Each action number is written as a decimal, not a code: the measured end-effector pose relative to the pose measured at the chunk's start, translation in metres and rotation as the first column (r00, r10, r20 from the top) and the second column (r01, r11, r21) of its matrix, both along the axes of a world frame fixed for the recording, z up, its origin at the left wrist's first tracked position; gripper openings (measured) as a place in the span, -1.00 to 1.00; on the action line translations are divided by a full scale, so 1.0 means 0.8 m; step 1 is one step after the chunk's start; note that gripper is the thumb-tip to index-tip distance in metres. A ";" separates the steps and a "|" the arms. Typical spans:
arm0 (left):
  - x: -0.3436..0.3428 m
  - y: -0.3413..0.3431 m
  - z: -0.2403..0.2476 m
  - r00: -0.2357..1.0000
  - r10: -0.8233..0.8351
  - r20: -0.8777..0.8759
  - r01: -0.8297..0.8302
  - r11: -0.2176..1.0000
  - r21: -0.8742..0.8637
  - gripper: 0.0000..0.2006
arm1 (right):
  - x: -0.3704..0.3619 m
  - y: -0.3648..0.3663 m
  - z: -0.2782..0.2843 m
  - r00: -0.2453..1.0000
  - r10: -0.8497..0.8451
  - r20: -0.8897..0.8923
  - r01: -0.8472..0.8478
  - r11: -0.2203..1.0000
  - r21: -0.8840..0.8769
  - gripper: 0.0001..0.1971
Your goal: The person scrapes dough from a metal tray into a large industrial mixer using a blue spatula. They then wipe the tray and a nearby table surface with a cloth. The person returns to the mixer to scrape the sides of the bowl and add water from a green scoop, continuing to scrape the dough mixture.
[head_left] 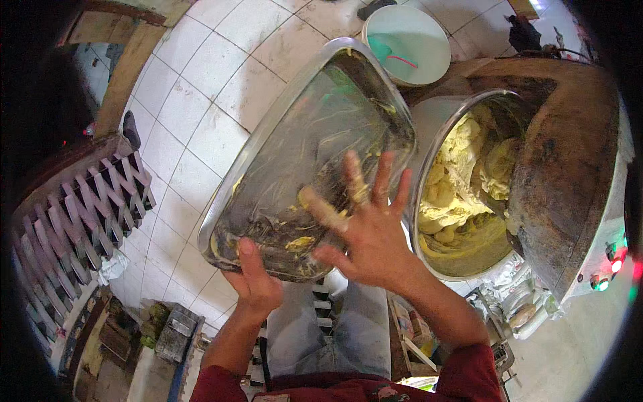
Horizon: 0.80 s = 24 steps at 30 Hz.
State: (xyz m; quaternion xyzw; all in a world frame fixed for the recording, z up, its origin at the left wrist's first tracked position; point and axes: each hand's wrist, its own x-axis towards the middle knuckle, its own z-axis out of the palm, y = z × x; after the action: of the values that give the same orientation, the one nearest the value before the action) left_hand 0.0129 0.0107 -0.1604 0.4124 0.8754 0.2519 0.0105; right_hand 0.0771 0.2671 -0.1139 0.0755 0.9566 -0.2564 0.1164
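Observation:
A large metal tray (pixel 284 151) is tilted in front of me, its inside smeared with greasy streaks and small yellow lumps. My left hand (pixel 260 287) grips its near left corner, the thumb over the inner edge and the other fingers hidden underneath. Above the tray's right side is my right hand (pixel 378 238), fingers spread and dabbed with yellow paste; whether its fingertips touch the metal I cannot tell. Just right of the tray, a round metal mixing bowl (pixel 462 258) holds a mass of pale yellow dough (pixel 454 184), partly hidden by the machine over it.
The worn mixer body (pixel 569 154) covers the bowl's right side, with lit red and green lights at its lower right. A white bucket (pixel 432 43) with something green inside stands beyond the tray. A slatted metal rack (pixel 87 221) is at the left, on the tiled floor (pixel 221 134).

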 end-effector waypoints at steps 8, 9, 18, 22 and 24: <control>0.011 0.025 0.002 0.990 0.084 0.115 -0.097 0.990 0.105 -0.46 | 0.037 -0.002 0.000 0.998 -0.028 0.048 0.031 0.998 -0.060 -0.30; 0.014 0.023 -0.003 0.997 0.061 0.043 -0.064 0.996 0.066 -0.40 | 0.037 -0.007 0.001 0.997 0.025 0.079 -0.021 0.999 -0.043 -0.30; 0.075 -0.047 -0.079 0.974 0.179 -0.140 -0.186 0.982 -0.039 -0.34 | 0.064 -0.063 0.003 0.967 -0.238 0.089 0.247 0.962 -0.114 -0.18; 0.035 0.054 -0.015 0.959 0.177 -0.223 -0.161 0.983 0.088 -0.33 | 0.051 -0.085 -0.006 0.939 -0.334 0.085 0.344 0.902 -0.261 -0.18; 0.030 0.055 -0.018 0.965 0.211 -0.157 -0.193 0.974 0.120 -0.35 | 0.045 -0.087 -0.010 0.937 -0.340 0.074 0.346 0.888 -0.304 -0.18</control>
State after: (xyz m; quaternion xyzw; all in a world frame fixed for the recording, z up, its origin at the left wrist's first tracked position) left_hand 0.0373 0.0550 -0.1752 0.3407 0.8964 0.2611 -0.1106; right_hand 0.1133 0.1971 -0.1218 0.2262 0.8743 -0.4203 0.0888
